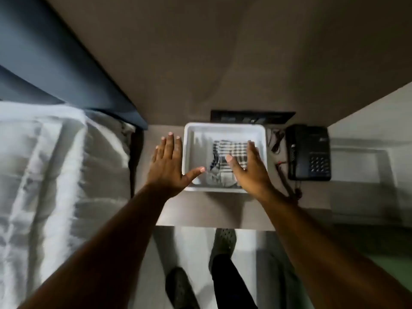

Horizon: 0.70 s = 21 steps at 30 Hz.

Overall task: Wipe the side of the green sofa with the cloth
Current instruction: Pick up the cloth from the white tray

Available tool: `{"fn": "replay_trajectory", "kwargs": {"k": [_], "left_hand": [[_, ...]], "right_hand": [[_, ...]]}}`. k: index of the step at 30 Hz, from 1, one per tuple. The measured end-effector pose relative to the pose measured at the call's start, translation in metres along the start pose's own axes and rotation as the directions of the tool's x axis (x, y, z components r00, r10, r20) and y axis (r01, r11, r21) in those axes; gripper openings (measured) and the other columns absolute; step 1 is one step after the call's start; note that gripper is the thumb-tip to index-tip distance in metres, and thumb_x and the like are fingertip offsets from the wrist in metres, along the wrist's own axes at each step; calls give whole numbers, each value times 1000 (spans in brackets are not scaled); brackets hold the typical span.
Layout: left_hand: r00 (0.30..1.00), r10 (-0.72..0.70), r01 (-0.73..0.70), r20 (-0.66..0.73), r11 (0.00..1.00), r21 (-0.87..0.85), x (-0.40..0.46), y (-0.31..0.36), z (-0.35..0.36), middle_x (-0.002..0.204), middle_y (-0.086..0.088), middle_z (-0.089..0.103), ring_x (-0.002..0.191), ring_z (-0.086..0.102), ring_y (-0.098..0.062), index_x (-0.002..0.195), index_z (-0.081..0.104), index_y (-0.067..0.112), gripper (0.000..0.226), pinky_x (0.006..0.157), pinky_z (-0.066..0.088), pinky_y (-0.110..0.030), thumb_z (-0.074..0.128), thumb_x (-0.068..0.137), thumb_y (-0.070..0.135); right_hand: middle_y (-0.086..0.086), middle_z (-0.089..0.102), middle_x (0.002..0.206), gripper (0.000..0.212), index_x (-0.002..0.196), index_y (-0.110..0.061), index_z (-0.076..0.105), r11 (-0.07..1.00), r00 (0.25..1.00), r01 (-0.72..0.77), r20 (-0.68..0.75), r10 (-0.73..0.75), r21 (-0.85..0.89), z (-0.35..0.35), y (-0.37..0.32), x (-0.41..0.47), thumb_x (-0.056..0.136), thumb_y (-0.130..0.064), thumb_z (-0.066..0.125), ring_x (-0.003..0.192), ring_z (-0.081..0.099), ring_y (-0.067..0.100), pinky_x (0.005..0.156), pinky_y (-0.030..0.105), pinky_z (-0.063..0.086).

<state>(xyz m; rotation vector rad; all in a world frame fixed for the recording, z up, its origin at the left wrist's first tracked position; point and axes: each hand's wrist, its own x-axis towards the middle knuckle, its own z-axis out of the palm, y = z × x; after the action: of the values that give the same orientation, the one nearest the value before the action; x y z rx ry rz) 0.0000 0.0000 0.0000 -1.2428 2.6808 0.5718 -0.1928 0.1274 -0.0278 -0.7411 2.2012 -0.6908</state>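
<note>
White plastic tray (225, 128) sits on a small grey-brown bedside table (223, 210), approx. centred, its far rim near the wall. Just behind the tray – a dark socket panel (252, 117) set low in the wall, details too blurred to read. Black corded phone (308, 152) lies to the right of the tray on the same table, keypad toward the near end; thin dark cables (276, 141) lie between tray & phone. Left of the table: bed w/ white quilted duvet (40, 170) and dark blue headboard (55, 52). Below the table edge – pale floor (194, 248) and two dark perforated shoes (224, 243).
</note>
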Motion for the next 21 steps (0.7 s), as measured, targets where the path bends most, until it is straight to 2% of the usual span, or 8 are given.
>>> {"fn": "replay_trajectory", "kwargs": {"k": [2, 7, 9, 12, 14, 17, 21], "left_hand": [[997, 26, -28, 68, 999, 38, 15, -8, 43, 165, -22, 8, 153, 7, -38, 157, 11, 2, 120, 124, 9, -53, 7, 76, 92], [995, 63, -77, 82, 981, 180, 42, -22, 122, 165, -20, -5, 154, -5, -34, 157, 1, 3, 115, 124, -1, -47, 5, 80, 88], [994, 70, -85, 80, 973, 213, 47, -23, 136, 165, -22, -7, 154, -7, -34, 157, 1, 1, 115, 126, 0, -48, 10, 81, 86], [997, 60, -66, 38, 976, 206, 48, -25, 148, 165, -23, -4, 154, -6, -35, 156, 3, -2, 117, 126, -1, -47, 18, 80, 86], [997, 72, -75, 22, 975, 211, 48, -25, 148, 165, -23, -3, 154, -6, -35, 156, 4, -3, 119, 126, -3, -46, 19, 80, 87], [997, 75, -77, 18, 972, 223, 50, -26, 148, 165, -23, -3, 154, -6, -35, 156, 3, -2, 119, 126, -2, -46, 17, 80, 88], [996, 86, -85, 8, 969, 232, 49, -25, 148, 165, -23, 1, 154, -3, -37, 156, 7, -4, 117, 127, 6, -50, 25, 82, 85]], "right_hand": [[10, 10, 163, 99, 151, -16, 8, 999, 1000, 14, 15, -13, -46, 29, 28, 30, 80, -72, 47, 149, 10, 25, 122, 39, 12], [21, -1, 161, 100, 150, -8, 4, 970, 998, 24, -55, -39, -242, 85, 70, 85, 83, -65, 52, 149, 1, 37, 121, 49, 11], [23, -5, 161, 101, 150, -7, 1, 943, 995, 29, -81, -59, -331, 96, 72, 100, 84, -67, 48, 148, -3, 38, 119, 52, 7], [27, -10, 159, 105, 149, -4, -3, 887, 993, 39, -79, -85, -460, 111, 75, 108, 83, -71, 43, 147, -10, 41, 118, 53, -5], [29, -10, 158, 104, 148, -2, -5, 862, 989, 50, -96, -114, -505, 117, 76, 106, 84, -69, 41, 147, -10, 43, 117, 54, -7], [31, -2, 158, 88, 149, -1, 0, 841, 978, 36, -154, -141, -540, 122, 75, 105, 92, -55, 39, 147, -3, 44, 118, 56, -2], [30, 0, 158, 68, 148, 0, 4, 829, 978, -6, -176, -112, -560, 122, 70, 107, 98, -35, 32, 147, 0, 43, 120, 56, 0]]}}
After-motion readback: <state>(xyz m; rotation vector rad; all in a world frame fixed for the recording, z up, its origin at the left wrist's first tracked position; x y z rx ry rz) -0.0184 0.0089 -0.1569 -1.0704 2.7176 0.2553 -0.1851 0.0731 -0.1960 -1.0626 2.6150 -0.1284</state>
